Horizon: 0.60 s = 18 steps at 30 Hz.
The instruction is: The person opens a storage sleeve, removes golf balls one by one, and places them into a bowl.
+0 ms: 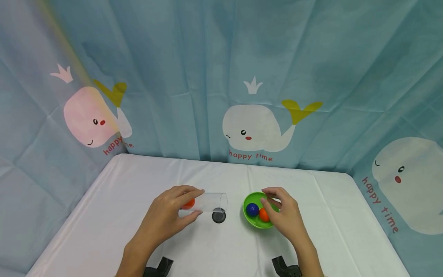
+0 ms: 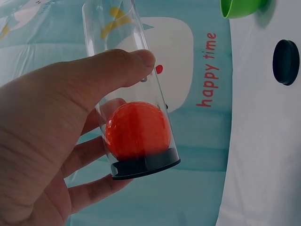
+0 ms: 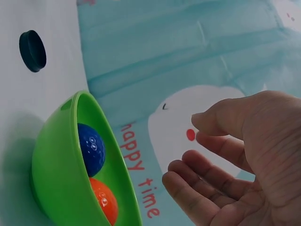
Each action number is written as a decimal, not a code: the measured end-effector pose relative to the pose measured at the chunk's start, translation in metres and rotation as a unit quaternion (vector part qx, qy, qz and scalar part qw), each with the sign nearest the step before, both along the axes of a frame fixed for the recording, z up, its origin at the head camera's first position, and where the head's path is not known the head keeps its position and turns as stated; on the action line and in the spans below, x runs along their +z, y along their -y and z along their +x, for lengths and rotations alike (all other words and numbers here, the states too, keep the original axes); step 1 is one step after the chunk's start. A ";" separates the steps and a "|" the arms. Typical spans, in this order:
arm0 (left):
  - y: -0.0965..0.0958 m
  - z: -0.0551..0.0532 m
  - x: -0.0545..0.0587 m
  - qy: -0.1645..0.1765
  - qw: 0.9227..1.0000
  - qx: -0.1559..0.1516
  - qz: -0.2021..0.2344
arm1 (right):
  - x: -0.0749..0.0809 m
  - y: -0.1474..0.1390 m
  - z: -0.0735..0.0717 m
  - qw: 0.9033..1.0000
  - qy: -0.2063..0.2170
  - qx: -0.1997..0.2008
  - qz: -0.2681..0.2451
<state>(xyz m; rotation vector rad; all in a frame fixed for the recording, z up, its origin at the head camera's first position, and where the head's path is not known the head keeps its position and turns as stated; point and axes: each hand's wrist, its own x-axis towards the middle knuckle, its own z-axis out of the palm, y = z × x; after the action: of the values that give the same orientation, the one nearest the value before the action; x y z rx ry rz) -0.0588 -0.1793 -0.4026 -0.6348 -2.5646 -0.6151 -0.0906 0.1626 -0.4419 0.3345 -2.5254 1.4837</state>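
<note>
My left hand (image 1: 172, 210) grips a clear plastic tube (image 1: 211, 201) between thumb and fingers. An orange-red ball (image 2: 138, 130) lies inside it against the black cap (image 2: 146, 164) at its closed end, while the other end points toward the right. Over the right side of a green bowl (image 1: 247, 220) hovers my right hand (image 1: 285, 211), its fingers loosely bent and nothing between them. The bowl holds a dark blue ball (image 1: 252, 209) and an orange ball (image 1: 264, 214), both seen in the right wrist view too.
A loose black cap (image 1: 219, 216) lies on the white tablecloth (image 1: 221, 250) just below the tube's open end, left of the bowl. Behind the table hangs a blue curtain (image 1: 194, 77) printed with whales.
</note>
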 end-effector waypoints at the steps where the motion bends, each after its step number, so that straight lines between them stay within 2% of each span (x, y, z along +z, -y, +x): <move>1: 0.000 0.000 0.000 -0.001 1.000 0.000 0.000 | 0.000 0.000 0.000 1.000 0.001 0.003 -0.003; 18: 0.001 0.000 -0.001 0.000 1.000 0.006 -0.008 | 0.011 0.005 0.007 0.997 0.048 0.036 -0.039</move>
<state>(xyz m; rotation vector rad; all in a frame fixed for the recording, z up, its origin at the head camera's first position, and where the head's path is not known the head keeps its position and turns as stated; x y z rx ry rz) -0.0588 -0.1799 -0.4036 -0.6233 -2.5750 -0.5911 -0.0841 0.1581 -0.4313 0.3542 -2.5444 1.6575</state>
